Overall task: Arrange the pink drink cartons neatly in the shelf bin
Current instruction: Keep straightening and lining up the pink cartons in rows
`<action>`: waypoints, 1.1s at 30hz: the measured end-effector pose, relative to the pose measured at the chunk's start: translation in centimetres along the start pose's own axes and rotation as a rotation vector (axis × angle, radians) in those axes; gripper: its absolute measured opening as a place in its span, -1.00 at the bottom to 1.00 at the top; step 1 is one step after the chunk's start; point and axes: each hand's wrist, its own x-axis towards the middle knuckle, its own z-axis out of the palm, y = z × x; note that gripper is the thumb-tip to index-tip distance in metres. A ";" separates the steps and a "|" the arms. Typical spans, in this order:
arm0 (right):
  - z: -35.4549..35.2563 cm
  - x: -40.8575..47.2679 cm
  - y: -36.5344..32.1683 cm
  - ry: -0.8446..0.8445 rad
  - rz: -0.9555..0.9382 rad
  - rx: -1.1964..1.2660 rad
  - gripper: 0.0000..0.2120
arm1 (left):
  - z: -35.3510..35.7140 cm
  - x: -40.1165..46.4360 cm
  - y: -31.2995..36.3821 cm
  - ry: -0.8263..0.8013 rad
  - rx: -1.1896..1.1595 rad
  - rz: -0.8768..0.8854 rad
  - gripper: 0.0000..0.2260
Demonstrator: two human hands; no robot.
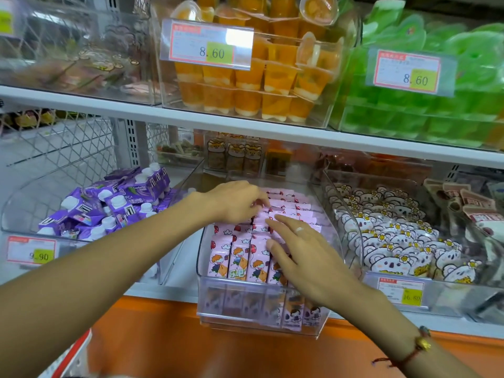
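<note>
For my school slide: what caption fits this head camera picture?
Both hands, left and right, tidy pink drink cartons in a clear shelf bin.
</note>
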 end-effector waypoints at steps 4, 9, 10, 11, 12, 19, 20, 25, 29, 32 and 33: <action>0.2 0.0 0.0 -0.057 -0.004 -0.019 -0.57 | 0.4 -0.8 0.6 0.028 -0.054 -0.004 -0.77; 0.3 0.1 -0.2 -0.087 0.016 -0.010 -0.59 | 1.1 -1.7 1.2 0.048 0.015 -0.067 -0.79; 0.3 0.2 -0.2 -0.087 0.015 -0.009 -0.59 | 1.1 -1.7 1.4 0.082 0.020 -0.080 -0.82; 0.3 0.1 -0.2 -0.084 0.016 -0.004 -0.60 | 1.0 -1.7 1.5 0.118 0.025 -0.098 -0.85; 0.2 0.1 -0.2 -0.080 0.017 0.001 -0.60 | 0.9 -1.7 1.7 0.155 0.020 -0.121 -0.86; 0.0 0.1 -0.4 -0.046 0.001 0.024 -0.60 | 0.1 -3.2 2.0 0.627 -0.495 -0.253 -0.84; 0.0 0.1 -0.5 -0.040 0.002 0.022 -0.60 | 0.1 -3.6 2.2 0.702 -0.602 -0.270 -0.84; -0.5 0.0 -1.0 0.044 0.023 0.130 -0.62 | -0.1 -5.7 3.6 1.057 -0.886 -0.312 -0.90; -1.7 0.0 -1.8 0.212 0.079 0.363 -0.64 | -0.3 -7.5 5.2 1.131 -1.026 -0.236 -0.91; -2.4 0.0 -3.2 0.256 0.041 0.531 -0.56 | -0.3 -8.4 6.3 1.113 -1.086 -0.169 -0.87; -2.6 0.1 -3.6 0.252 0.025 0.560 -0.56 | -0.2 -8.6 6.6 1.086 -1.100 -0.147 -0.86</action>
